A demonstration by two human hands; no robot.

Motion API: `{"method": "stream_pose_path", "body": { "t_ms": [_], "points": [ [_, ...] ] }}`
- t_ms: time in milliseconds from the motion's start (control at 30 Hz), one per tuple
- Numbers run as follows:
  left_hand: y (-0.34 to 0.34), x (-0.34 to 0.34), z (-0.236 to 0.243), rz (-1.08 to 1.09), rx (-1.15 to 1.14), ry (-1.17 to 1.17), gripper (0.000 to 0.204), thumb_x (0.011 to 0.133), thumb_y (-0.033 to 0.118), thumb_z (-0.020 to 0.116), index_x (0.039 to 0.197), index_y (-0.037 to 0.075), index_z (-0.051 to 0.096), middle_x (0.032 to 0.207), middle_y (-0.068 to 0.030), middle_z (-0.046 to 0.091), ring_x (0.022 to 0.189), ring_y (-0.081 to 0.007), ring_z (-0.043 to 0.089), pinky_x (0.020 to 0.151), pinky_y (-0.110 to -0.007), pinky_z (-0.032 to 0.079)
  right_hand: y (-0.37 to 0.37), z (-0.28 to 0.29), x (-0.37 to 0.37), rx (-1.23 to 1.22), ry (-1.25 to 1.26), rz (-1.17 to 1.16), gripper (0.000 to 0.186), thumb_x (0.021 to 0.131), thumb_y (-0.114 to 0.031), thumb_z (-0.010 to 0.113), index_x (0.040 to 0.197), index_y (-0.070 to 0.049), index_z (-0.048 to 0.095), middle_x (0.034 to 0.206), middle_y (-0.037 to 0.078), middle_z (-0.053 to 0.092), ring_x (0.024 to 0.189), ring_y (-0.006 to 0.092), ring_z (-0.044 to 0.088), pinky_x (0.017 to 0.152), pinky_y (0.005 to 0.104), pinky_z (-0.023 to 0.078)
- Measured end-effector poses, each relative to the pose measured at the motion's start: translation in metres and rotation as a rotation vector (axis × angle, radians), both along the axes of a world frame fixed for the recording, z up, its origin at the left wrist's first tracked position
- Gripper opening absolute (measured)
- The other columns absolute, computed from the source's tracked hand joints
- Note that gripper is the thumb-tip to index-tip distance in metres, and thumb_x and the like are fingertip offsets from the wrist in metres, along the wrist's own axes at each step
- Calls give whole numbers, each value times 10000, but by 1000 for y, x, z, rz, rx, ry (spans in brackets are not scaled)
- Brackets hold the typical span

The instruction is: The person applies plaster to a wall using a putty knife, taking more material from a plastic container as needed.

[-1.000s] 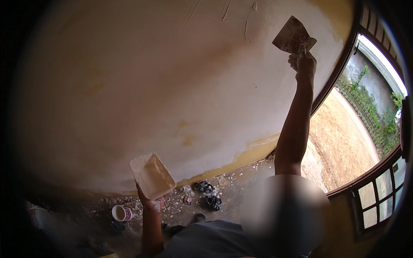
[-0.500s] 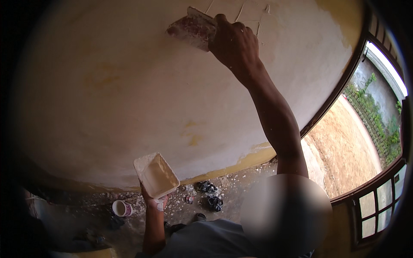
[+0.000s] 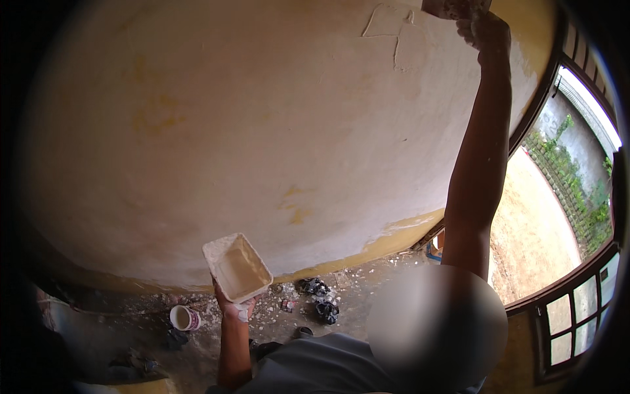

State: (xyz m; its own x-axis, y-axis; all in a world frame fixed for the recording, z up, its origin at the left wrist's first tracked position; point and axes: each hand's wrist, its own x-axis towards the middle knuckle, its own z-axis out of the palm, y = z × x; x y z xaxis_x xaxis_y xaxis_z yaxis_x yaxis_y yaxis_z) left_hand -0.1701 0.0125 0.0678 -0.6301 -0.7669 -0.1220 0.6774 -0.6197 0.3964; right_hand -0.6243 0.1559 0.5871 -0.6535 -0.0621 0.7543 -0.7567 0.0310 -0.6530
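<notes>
My left hand [image 3: 233, 307] grips a pale rectangular plastic tray [image 3: 258, 264] from below, low in front of the wall; whitish paste coats its inside. High at the upper right, my right hand [image 3: 487, 34] is closed around a wide putty scraper [image 3: 457, 8], its blade smeared and partly cut off by the frame's top edge. The wall [image 3: 262, 144] bears a whitish skim coat with yellow patches showing through. Thin raised putty ridges [image 3: 382, 35] stand out on it, left of the scraper.
Below the wall, the floor is strewn with white flakes. A white bucket [image 3: 186, 318] lies tipped there, with crumpled black plastic bags [image 3: 326, 312] farther right. A dark-framed opening [image 3: 535, 223] to the outdoors and a paned window [image 3: 581, 326] are on the right.
My right hand has swung up and to the right with the scraper, away from the ridges it was beside. The left hand and tray have hardly moved.
</notes>
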Motion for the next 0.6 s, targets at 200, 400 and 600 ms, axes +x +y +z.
{"method": "stream_pose_path", "body": {
  "t_ms": [200,400,600],
  "points": [
    [-6,2,-10,4,107,-20,649,893,608,497,1381,185,440,1298,-81,562,1146,-357,578,864,-638,501,-82,-180,130,470,400,114,197,911,-209,587,960,-18,600,614,168,642,505,272,645,535,381,525],
    [-1,-4,-4,-77,-79,-3,664,888,613,506,1383,176,435,1298,-92,557,1171,-350,561,891,-607,502,-114,-207,163,633,453,5,234,832,-186,623,1009,-73,517,603,217,613,586,439,626,528,521,484],
    [2,-6,-4,-30,46,-8,654,902,595,498,1390,164,429,1296,-101,559,1179,-352,556,923,-600,488,-87,-137,76,319,352,-267,295,874,-312,554,1012,-61,622,735,149,699,758,336,695,741,434,539]
  ]
}}
